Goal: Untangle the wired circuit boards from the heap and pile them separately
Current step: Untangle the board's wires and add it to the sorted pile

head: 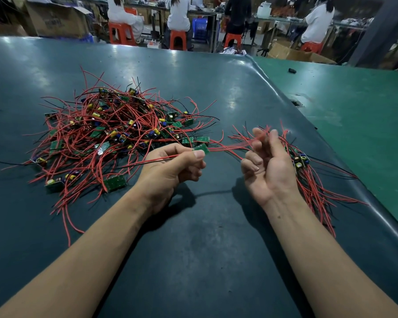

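A tangled heap (115, 131) of small green circuit boards with red and black wires lies on the dark mat, left of centre. My left hand (170, 166) pinches one green board (202, 148) between thumb and fingers just right of the heap. That board's red wires (230, 146) run rightward, blurred, to my right hand (267, 161), which is palm-up with fingers curled and pinches the wire ends. A smaller separate pile (308, 175) of wired boards lies behind and to the right of my right hand.
The dark mat (193, 249) ends in a raised edge on the right, beside a green table surface (354, 111) with a small black object (292, 70). Cardboard boxes, red stools and seated people line the far side.
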A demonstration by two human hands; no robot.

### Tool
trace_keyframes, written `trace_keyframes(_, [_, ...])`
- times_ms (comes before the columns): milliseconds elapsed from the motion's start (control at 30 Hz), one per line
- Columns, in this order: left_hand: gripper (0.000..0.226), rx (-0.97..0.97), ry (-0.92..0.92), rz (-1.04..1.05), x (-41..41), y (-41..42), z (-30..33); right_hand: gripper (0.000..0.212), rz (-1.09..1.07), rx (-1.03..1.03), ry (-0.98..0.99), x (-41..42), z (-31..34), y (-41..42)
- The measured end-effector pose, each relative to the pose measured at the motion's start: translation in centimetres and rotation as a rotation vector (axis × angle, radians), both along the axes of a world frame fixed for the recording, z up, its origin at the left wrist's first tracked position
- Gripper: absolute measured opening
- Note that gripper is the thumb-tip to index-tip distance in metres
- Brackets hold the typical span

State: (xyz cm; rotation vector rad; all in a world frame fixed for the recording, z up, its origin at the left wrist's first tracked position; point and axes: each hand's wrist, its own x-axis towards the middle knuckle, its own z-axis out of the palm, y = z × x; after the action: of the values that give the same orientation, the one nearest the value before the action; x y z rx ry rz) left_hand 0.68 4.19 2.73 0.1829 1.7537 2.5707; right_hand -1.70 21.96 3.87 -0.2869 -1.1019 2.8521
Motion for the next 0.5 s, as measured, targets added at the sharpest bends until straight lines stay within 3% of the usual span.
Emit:
trace_keyframes(100, [0.009, 0.107, -0.035, 0.062, -0.3, -0.2, 0.1, 0.059, 0.157, 0.259, 0.027, 0.5, -0.4, -0.8])
trace_keyframes(200, [0.007, 0.032, -0.034, 0.036, -0.2, -0.1, 0.0, 0.040, 0.322, 0.441, 0.099, 1.4, -1.1, -2.2])
trace_keyframes(300, [0.009, -0.078, -0.024, -0.007, 0.1, 0.0, -0.2, 0.022, 0.314, 0.447, 0.135, 1.4, -1.2, -2.4])
trace_keyframes(500, [0.012, -0.063, 0.000, -0.006, 0.0, 0.1, 0.1, 0.021, 0.153, 0.425, 0.133, 0.6, -0.6, -0.9])
